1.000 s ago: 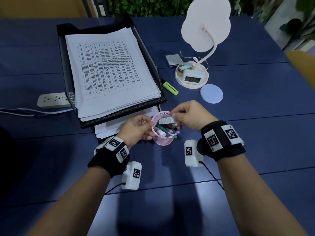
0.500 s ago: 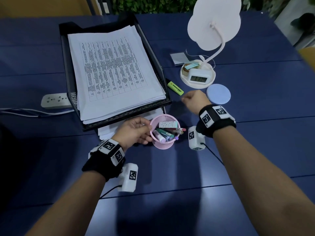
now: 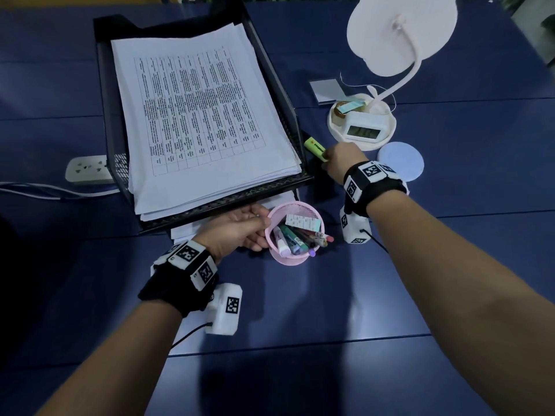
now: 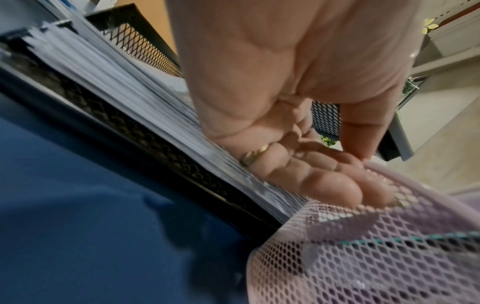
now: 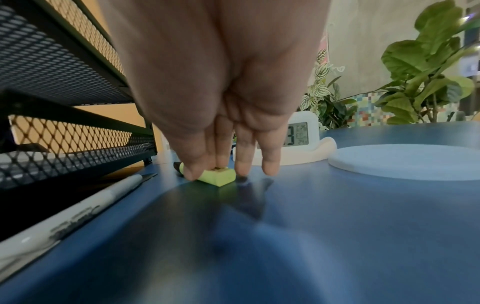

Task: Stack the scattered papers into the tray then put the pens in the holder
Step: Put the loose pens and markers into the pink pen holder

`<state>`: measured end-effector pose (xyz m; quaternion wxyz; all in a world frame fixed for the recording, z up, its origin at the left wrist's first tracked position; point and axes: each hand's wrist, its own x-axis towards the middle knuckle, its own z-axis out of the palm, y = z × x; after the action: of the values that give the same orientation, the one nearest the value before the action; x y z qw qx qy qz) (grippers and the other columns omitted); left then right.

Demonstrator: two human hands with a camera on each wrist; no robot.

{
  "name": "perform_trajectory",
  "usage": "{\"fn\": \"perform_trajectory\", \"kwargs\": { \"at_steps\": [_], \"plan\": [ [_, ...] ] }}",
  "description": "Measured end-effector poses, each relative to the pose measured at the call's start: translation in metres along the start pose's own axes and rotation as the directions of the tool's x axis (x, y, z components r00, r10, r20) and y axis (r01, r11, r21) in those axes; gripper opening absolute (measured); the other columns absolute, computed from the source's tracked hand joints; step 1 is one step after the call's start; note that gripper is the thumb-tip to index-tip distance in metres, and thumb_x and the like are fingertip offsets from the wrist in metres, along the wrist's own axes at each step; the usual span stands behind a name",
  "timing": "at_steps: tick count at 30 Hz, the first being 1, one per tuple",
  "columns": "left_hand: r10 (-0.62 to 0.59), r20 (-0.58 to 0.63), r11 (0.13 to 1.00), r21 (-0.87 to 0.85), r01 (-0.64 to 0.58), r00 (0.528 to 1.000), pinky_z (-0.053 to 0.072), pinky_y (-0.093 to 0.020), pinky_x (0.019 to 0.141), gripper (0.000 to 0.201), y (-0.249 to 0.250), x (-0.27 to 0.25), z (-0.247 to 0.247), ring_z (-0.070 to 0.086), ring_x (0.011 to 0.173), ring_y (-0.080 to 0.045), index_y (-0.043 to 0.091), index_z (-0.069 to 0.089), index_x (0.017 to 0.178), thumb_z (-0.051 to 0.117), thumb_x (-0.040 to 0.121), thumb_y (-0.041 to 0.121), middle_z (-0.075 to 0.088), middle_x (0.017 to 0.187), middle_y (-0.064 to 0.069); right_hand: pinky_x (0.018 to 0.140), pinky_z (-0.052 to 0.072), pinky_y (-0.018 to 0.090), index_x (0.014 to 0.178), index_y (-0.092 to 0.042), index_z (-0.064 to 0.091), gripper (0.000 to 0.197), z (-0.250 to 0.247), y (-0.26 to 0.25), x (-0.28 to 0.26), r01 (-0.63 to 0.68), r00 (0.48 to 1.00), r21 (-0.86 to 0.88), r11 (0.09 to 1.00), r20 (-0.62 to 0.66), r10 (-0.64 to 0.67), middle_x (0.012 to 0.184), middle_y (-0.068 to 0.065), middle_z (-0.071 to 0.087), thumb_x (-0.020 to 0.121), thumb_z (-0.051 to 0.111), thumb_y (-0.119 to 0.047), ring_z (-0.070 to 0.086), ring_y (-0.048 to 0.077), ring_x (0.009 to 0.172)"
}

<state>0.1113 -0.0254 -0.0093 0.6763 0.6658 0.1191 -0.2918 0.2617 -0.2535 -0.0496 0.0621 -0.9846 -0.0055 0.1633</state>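
A black mesh tray (image 3: 288, 115) holds a thick stack of printed papers (image 3: 195, 115); more sheets lie in the tier below (image 3: 186, 232). In front stands the pink mesh holder (image 3: 295, 256) with several pens in it. My left hand (image 3: 255, 229) grips its rim, fingers against the mesh wall (image 4: 363, 257). A green highlighter (image 3: 313, 148) lies on the table right of the tray. My right hand (image 3: 330, 157) reaches down onto its near end (image 5: 217, 178), thumb and fingers pinching it. A white marker (image 5: 72, 214) lies beside the tray's base.
A white lamp stands at the back right, its base (image 3: 333, 124) carrying a digital clock (image 3: 362, 127). A round pale coaster (image 3: 401, 162) lies just right of my right hand. A power strip (image 3: 87, 169) with a cable sits left of the tray.
My right hand left the pink holder and moved up and right to the green highlighter, now touching it. The left hand stayed on the holder.
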Motion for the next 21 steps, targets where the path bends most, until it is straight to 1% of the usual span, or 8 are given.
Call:
{"fn": "perform_trajectory", "kwargs": {
  "at_steps": [2,4,10,12,15,17,19,21],
  "plan": [
    [0.001,-0.005,1.000,0.000,-0.001,1.000,0.050,-0.018,0.046,0.015,0.000,0.000,0.001,0.059,0.043,-0.008,0.014,0.056,0.085,0.054,0.092,0.001,0.063,0.053,0.000,0.069,0.041,0.030,0.110,0.001,0.062,0.035,-0.002,-0.001,0.003,-0.027,1.000,-0.019,0.999,-0.005,0.027,0.102,0.019,0.064,0.088,0.061,-0.026,0.060,0.035,0.098],
    [0.005,-0.010,1.000,-0.006,-0.005,1.000,0.050,-0.018,0.046,0.015,0.000,-0.001,0.001,0.059,0.043,-0.008,0.014,0.056,0.085,0.053,0.092,0.001,0.063,0.053,0.000,0.067,0.038,0.030,0.101,0.004,0.063,0.035,-0.003,-0.004,0.005,-0.055,0.998,-0.026,0.998,-0.015,0.054,0.093,0.019,0.061,0.085,0.066,-0.026,0.061,0.035,0.096],
    [0.012,-0.013,1.000,-0.005,-0.012,1.000,0.050,-0.017,0.045,0.015,0.000,0.000,0.001,0.059,0.043,-0.008,0.013,0.055,0.086,0.053,0.092,0.000,0.063,0.053,0.000,0.068,0.039,0.029,0.102,0.000,0.061,0.026,0.000,-0.007,0.007,-0.017,0.999,-0.007,1.000,-0.031,0.016,0.104,0.019,0.063,0.084,0.061,-0.020,0.060,0.035,0.096],
    [0.011,-0.013,1.000,-0.005,-0.011,1.000,0.050,-0.018,0.045,0.015,0.000,0.000,0.001,0.059,0.043,-0.008,0.013,0.055,0.086,0.053,0.092,0.000,0.063,0.054,0.000,0.068,0.039,0.029,0.100,-0.001,0.059,0.027,0.000,-0.006,0.003,-0.049,0.999,0.052,0.997,-0.021,0.050,0.099,0.017,0.060,0.081,0.064,-0.020,0.057,0.032,0.089],
    [0.018,-0.025,1.000,-0.004,-0.019,1.000,0.051,-0.018,0.045,0.014,0.000,-0.001,0.002,0.059,0.043,-0.009,0.013,0.055,0.085,0.054,0.092,0.000,0.064,0.055,0.000,0.060,0.038,0.026,0.087,-0.005,0.054,0.022,0.000,0.000,-0.009,-0.113,0.993,0.105,0.988,0.055,0.107,0.086,0.014,0.051,0.079,0.068,-0.020,0.052,0.028,0.079],
    [0.030,-0.044,1.000,-0.008,-0.030,0.999,0.051,-0.018,0.044,0.015,-0.001,-0.002,0.003,0.059,0.043,-0.009,0.013,0.055,0.084,0.054,0.091,0.000,0.064,0.055,0.000,0.058,0.037,0.026,0.083,-0.005,0.054,0.020,0.005,0.006,-0.020,-0.141,0.987,0.119,0.983,0.097,0.130,0.083,0.013,0.051,0.079,0.068,-0.019,0.050,0.026,0.075],
    [0.046,-0.060,0.999,-0.016,-0.047,0.997,0.051,-0.019,0.043,0.015,-0.002,-0.006,0.005,0.059,0.042,-0.010,0.012,0.057,0.086,0.054,0.091,-0.001,0.065,0.056,0.000,0.060,0.036,0.026,0.085,-0.003,0.059,0.019,0.012,0.011,-0.032,-0.148,0.986,0.144,0.979,0.100,0.134,0.082,0.011,0.052,0.081,0.066,-0.020,0.050,0.025,0.073],
    [0.069,-0.077,0.997,-0.014,-0.071,0.995,0.052,-0.020,0.044,0.015,-0.003,-0.011,0.008,0.060,0.043,-0.010,0.011,0.059,0.089,0.054,0.091,-0.002,0.065,0.058,-0.002,0.057,0.035,0.025,0.079,-0.002,0.058,0.021,0.015,0.016,-0.047,-0.171,0.982,0.193,0.966,0.112,0.152,0.083,0.012,0.055,0.083,0.063,-0.022,0.051,0.026,0.073]
  ]
}}
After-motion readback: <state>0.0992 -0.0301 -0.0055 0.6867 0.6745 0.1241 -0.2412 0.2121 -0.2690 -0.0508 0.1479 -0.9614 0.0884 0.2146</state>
